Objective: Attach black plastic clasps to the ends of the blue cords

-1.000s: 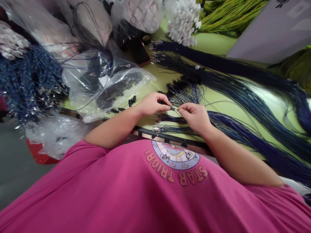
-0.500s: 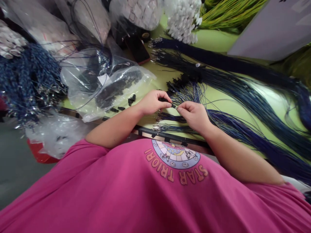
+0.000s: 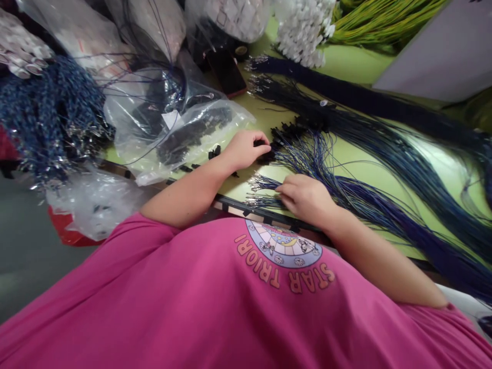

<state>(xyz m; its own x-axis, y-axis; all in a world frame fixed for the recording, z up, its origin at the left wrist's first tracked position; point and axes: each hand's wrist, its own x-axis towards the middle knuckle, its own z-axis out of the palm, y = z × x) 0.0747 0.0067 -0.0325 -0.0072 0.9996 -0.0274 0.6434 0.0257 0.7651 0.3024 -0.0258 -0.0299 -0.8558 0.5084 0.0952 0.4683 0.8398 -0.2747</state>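
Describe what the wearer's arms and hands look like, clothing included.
Short, loose sleeves of a plain pink top leave both forearms bare. The left hand and right hand are ungloved, and both wrists show no watch or bracelet.

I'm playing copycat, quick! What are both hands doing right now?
Left hand: curled beside black connectors; can't tell if it grips one.
Right hand: fingers bent over blue wires; can't tell if it pinches any.
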